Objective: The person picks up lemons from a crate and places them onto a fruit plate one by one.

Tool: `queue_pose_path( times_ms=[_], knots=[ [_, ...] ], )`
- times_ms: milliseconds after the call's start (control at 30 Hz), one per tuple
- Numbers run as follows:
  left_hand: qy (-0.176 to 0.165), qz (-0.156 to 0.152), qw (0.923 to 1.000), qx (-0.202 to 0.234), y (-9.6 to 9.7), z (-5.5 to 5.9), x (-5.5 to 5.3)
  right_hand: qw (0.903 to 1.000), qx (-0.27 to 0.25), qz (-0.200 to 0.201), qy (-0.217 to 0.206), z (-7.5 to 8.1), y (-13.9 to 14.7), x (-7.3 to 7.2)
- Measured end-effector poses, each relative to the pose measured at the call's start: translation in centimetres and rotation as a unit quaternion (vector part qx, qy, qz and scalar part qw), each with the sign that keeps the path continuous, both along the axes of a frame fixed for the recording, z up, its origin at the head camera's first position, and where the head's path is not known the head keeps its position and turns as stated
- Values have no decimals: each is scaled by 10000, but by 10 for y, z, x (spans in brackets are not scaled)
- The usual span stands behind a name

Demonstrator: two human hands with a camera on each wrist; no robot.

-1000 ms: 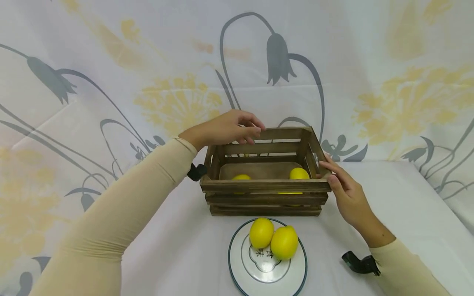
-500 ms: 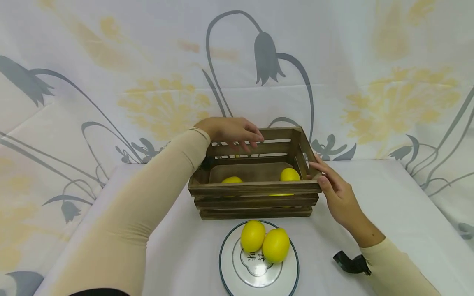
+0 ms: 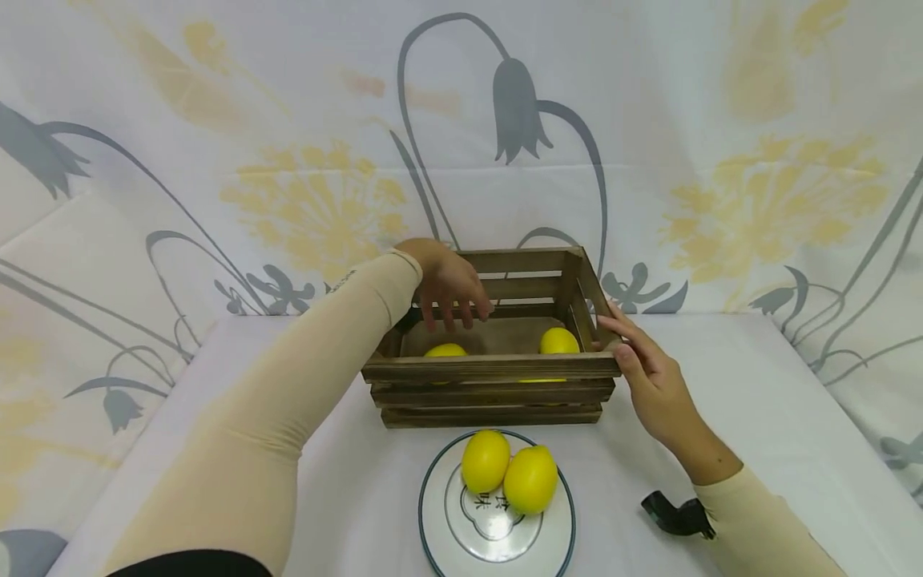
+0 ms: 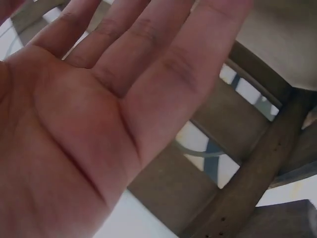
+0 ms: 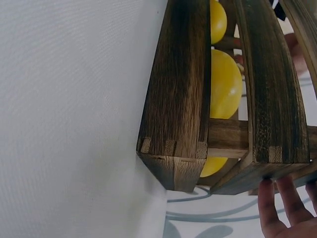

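A slatted brown wooden crate (image 3: 490, 393) stands mid-table. Inside it lie yellow lemons; one lemon (image 3: 558, 340) shows at the right and another lemon (image 3: 445, 351) at the left, both partly hidden by the front slats. My left hand (image 3: 450, 288) reaches in over the crate's back left part, fingers pointing down, nothing in its grasp. Its palm (image 4: 84, 124) and extended fingers fill much of the left wrist view. My right hand (image 3: 659, 393) holds the crate's right end near the front corner. In the right wrist view, its fingertips (image 5: 267, 191) touch an end slat.
Before the crate sits a white plate (image 3: 497, 553) with a dark rim, carrying two lemons (image 3: 531, 481) side by side. A black curved object (image 3: 678, 514) is by the right sleeve. Behind the white table hangs a flower-patterned cloth (image 3: 324, 96).
My left hand has moved down from above the crate's back rim into the crate, fingers now pointing downward. My right hand keeps its place on the crate. The view has shifted slightly.
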State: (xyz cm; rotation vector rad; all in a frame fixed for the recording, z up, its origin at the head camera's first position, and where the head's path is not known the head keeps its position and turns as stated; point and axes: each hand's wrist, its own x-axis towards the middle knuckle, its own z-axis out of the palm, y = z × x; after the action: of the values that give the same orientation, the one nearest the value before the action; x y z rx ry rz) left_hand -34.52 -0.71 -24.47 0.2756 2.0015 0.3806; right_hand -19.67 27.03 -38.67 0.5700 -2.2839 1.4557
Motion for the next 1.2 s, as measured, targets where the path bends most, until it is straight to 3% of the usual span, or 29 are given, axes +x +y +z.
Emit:
queue_pose_path(
  times_ms=[367,567,667,800,967,1200],
  knots=[
    [329,-136,9975,-615,3,-9,1,9998,149,-107,7,2,2,2],
    [562,-463,9927,-963,7,-10,0,9998,169,-123,26,4,6,4],
    [794,-727,9876,-1141,11,-11,4,9998,138,-125,62,4,9,6],
    [821,-1099,9787,-1527,15,-13,10,9998,162,-130,49,3,12,8],
    [624,-1012,9703,-2108,17,-16,14,9998,169,-117,54,3,13,9],
    [708,-851,9650,-2378,14,-20,14,9999,42,16,125,4,11,8]
  ],
)
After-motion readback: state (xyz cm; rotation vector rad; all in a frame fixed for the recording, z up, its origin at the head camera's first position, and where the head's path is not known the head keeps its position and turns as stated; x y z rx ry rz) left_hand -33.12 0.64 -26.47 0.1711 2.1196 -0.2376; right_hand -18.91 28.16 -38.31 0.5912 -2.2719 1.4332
